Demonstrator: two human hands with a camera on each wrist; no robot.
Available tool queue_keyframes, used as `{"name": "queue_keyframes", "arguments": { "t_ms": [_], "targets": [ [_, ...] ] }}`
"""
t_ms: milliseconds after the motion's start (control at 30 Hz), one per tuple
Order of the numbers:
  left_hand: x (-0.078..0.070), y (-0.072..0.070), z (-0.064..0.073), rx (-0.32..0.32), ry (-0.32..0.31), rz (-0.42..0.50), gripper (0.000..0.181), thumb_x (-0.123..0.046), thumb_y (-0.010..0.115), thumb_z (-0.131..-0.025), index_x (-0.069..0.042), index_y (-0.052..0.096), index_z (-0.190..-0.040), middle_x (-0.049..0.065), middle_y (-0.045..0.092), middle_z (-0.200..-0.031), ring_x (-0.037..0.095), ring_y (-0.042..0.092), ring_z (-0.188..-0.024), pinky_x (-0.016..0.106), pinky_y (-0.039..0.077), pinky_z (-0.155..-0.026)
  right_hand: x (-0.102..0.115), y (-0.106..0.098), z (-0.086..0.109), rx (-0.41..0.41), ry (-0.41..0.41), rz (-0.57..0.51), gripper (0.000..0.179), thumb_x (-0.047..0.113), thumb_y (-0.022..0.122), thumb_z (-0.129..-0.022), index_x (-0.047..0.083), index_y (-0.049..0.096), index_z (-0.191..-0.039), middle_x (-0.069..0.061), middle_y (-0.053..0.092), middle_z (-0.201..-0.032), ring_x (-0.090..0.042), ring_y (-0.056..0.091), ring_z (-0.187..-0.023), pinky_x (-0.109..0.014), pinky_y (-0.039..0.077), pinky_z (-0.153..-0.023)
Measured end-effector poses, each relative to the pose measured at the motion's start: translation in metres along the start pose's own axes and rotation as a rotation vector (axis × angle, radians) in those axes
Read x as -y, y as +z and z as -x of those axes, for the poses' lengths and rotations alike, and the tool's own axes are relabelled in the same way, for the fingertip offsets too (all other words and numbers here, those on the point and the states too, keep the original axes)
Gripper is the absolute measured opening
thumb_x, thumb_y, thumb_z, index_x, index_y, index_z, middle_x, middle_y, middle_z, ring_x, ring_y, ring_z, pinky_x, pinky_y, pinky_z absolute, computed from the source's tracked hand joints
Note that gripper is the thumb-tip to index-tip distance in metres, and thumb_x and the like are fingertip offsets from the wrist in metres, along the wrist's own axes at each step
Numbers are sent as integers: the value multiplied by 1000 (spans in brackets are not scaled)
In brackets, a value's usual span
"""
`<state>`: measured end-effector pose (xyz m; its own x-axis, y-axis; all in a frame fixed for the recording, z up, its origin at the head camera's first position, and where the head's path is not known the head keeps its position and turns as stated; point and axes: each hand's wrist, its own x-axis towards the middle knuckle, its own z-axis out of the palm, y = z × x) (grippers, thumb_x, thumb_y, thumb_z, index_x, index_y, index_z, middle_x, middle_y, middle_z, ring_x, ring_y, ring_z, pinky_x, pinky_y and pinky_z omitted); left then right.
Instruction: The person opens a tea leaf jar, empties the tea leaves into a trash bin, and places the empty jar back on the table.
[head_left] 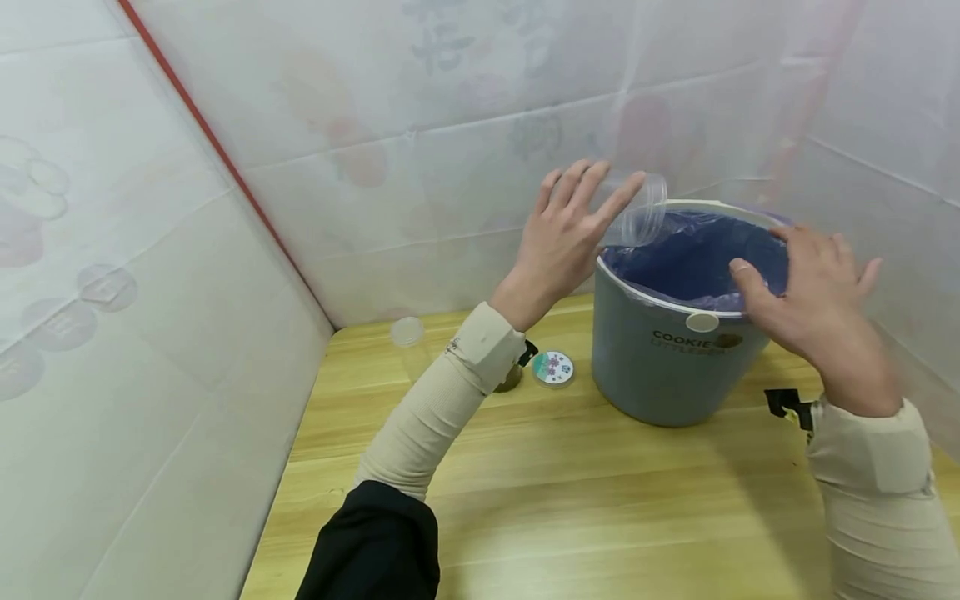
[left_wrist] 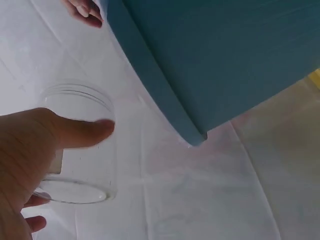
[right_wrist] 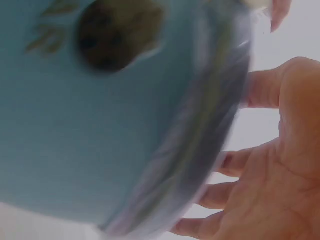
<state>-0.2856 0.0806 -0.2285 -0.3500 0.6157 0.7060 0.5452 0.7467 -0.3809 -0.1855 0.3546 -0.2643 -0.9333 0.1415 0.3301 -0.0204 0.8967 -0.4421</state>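
Observation:
My left hand grips a clear plastic jar, which lies tipped on its side at the left rim of a grey-blue trash bin. In the left wrist view, the thumb lies across the wall of this see-through jar, and no contents show in it. A thin purplish bag lines the bin. Over the bin's right rim is my right hand, fingers spread and holding nothing. From the right wrist view, its fingertips pass behind the lined rim; whether they touch it I cannot tell.
A round lid with a floral print lies on the wooden table left of the bin. Beside it a dark round object is partly hidden by my left wrist. Farther left stands another clear container. White sheeting encloses the table.

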Motion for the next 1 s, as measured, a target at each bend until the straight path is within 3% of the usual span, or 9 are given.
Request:
{"name": "queue_keyframes", "arguments": {
  "t_ms": [133,233,400,700,867,1000],
  "targets": [
    [7,-3,13,-37,-94,129,78,-45,78,-86,-25,45,-153,12,55,-144,29,50,-132,39,37,-113,24,-2,11,-84,-70,-16,72,43,42,-103,1,25,-158,-29,14,-167,-56,-1,-153,-77,-13,-115],
    [12,-5,26,-91,-166,196,86,-53,83,-78,-21,48,-150,15,59,-136,30,54,-124,38,43,-108,43,0,19,-159,-166,-52,67,37,49,-101,-3,35,-153,-30,24,-164,-56,10,-153,-72,-4,-121],
    [19,-5,50,-156,-260,241,92,-57,84,-75,-14,48,-147,16,61,-125,29,57,-112,36,50,-96,65,11,26,-205,-318,-140,60,26,59,-97,-6,44,-146,-34,33,-158,-53,16,-153,-62,4,-127],
    [21,3,99,-209,-398,307,95,-59,82,-74,-10,45,-145,12,59,-107,25,56,-92,33,51,-74,83,39,28,-227,-462,-158,60,19,69,-90,-6,50,-141,-37,44,-149,-51,29,-149,-57,12,-128],
    [13,6,124,-239,-460,364,99,-61,80,-73,-7,44,-147,12,60,-103,23,55,-86,34,52,-70,89,51,33,-246,-547,-180,60,14,72,-86,-5,52,-140,-36,47,-147,-50,34,-146,-57,17,-127],
    [1,11,143,-249,-499,441,101,-61,78,-72,-6,42,-149,13,63,-113,24,60,-94,36,55,-74,95,63,38,-245,-629,-195,59,11,71,-85,-4,53,-139,-34,47,-149,-52,36,-144,-63,23,-123]
  ]
}}
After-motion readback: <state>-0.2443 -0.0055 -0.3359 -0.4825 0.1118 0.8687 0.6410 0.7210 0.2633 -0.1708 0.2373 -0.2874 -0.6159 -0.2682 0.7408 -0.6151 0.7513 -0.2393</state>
